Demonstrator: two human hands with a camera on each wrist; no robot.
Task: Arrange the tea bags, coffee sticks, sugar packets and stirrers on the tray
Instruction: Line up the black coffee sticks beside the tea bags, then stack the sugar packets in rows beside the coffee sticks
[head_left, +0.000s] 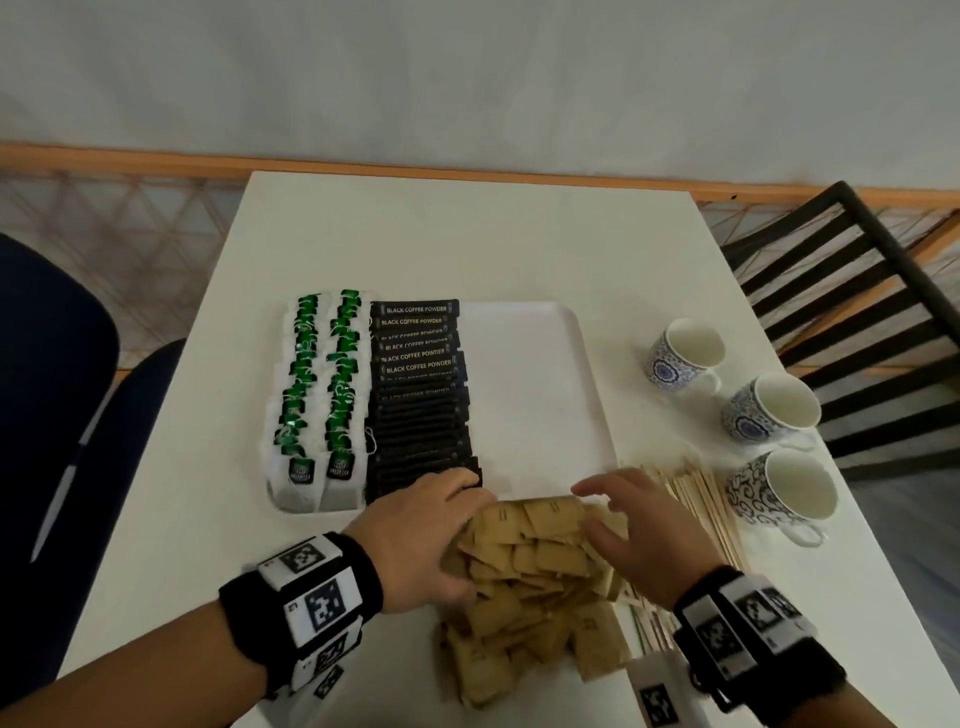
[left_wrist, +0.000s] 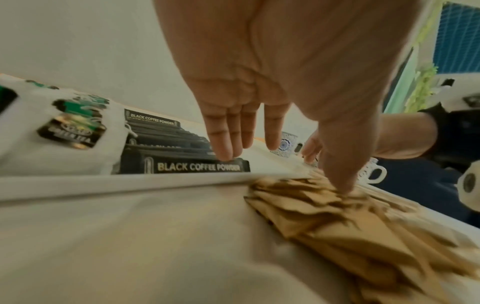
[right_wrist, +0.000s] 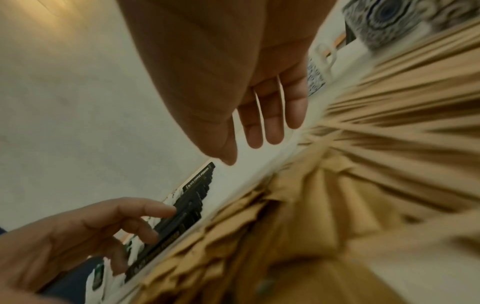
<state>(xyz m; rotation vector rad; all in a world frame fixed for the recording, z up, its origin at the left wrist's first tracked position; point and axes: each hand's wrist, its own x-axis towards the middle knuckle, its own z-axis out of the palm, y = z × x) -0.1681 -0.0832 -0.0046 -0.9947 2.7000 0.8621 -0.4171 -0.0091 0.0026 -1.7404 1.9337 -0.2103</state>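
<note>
A white tray (head_left: 524, 374) holds two columns of green-labelled tea bags (head_left: 317, 395) and a column of black coffee sticks (head_left: 418, 395); its right half is bare. Brown sugar packets (head_left: 530, 582) lie heaped on the table in front of the tray, with wooden stirrers (head_left: 706, 504) to their right. My left hand (head_left: 457, 519) is at the heap's left side. Its straight fingers (left_wrist: 221, 144) touch the nearest coffee stick (left_wrist: 197, 166) and its thumb (left_wrist: 337, 164) presses on the packets (left_wrist: 337, 222). My right hand (head_left: 623, 514) hovers over the heap's right side with fingers (right_wrist: 270, 127) spread and empty.
Three patterned cups (head_left: 685, 353) (head_left: 774, 410) (head_left: 784, 488) stand on the table at the right, past the stirrers. A black slatted chair (head_left: 857, 291) is beyond the right edge and a blue chair (head_left: 52, 389) at the left. A marker card (head_left: 657, 696) lies near my right wrist.
</note>
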